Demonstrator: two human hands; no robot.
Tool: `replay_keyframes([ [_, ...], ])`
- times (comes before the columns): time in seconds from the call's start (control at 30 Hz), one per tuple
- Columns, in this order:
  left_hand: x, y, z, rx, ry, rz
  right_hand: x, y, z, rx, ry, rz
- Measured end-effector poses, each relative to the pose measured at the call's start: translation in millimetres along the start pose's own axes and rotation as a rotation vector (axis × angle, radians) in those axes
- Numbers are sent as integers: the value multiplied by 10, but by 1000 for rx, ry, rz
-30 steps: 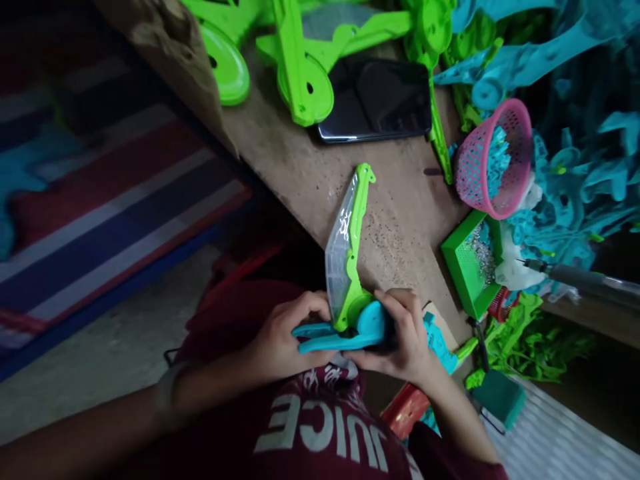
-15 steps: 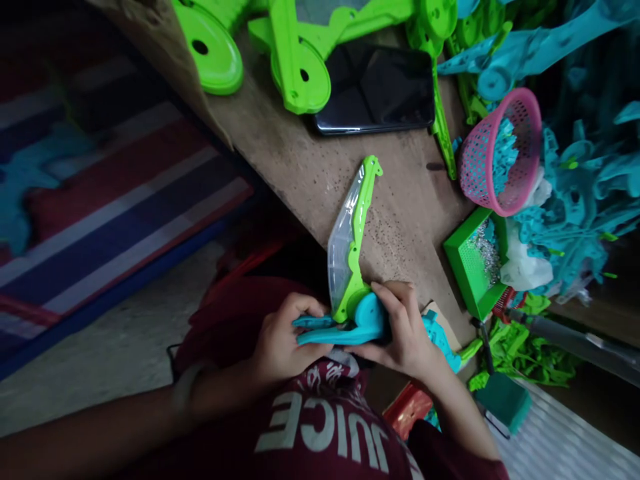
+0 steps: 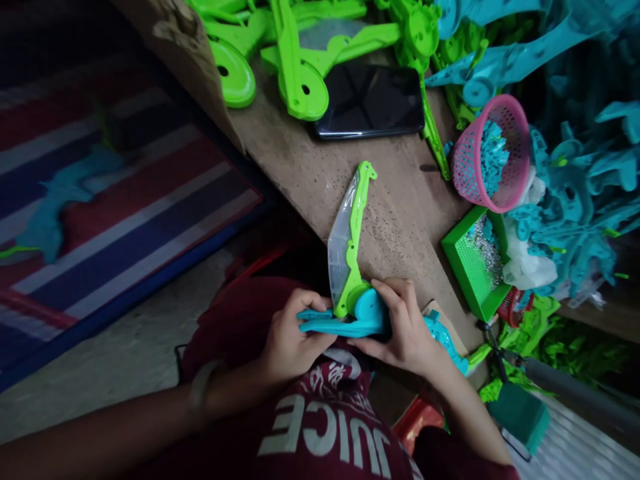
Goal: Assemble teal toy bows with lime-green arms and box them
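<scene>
Between my hands is a plastic piece with a blue handle part (image 3: 345, 325) and a long green arm (image 3: 355, 233) that points up and away from me. A clear curved blade (image 3: 341, 248) runs along the green arm's left side. My left hand (image 3: 293, 337) pinches the left end of the blue part. Around its round right end (image 3: 369, 306), my right hand (image 3: 407, 328) is wrapped, with fingers on top and thumb below. My palms and some fingertips are hidden.
A black phone (image 3: 373, 101) lies beyond, beside green plastic parts (image 3: 305, 90). To the right are a pink basket (image 3: 463, 160), a green tray of small metal pieces (image 3: 463, 267) and piled blue parts (image 3: 575, 200). A grey tool (image 3: 575, 393) sits at the lower right.
The camera view has shifted slightly. The two blue handle ends at my left hand are now closer together. Both hands keep their hold.
</scene>
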State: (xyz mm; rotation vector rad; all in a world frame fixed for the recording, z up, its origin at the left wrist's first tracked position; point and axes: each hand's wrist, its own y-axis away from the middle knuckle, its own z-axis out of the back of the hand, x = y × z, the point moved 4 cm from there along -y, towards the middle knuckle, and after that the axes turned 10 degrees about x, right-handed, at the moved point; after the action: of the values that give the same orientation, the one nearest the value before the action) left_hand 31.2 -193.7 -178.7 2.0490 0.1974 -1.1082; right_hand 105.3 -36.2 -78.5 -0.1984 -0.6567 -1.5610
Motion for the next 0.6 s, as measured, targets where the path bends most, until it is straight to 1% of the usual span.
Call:
replay_keyframes([
  [0.07, -40, 7, -3, 1, 44, -9, -22, -1, -6, 9, -3, -22],
  [0.1, -63, 14, -9, 31, 88, 3, -36, -2, -6, 10, -8, -39],
  [0.23, -130, 83, -80, 276, 347, 148, -82, -13, 4, 9, -29, -69],
  [0.3, -164, 109, -108, 327, 392, 207, -93, -19, 0, 6, -28, -58],
  [0.37, -211, 106, -133, 318, 347, 234, -94, -18, -18, -4, -14, -34],
  [0.43, -275, 85, -161, 284, 277, 228, -89, -9, -45, -20, 16, -17],
  [0.53, -358, 63, -187, 214, 196, 167, -75, 9, -66, -13, 50, -13],
  [0.6, -372, 70, -194, 192, 155, 123, -66, 4, -36, 17, 2, -6],
])
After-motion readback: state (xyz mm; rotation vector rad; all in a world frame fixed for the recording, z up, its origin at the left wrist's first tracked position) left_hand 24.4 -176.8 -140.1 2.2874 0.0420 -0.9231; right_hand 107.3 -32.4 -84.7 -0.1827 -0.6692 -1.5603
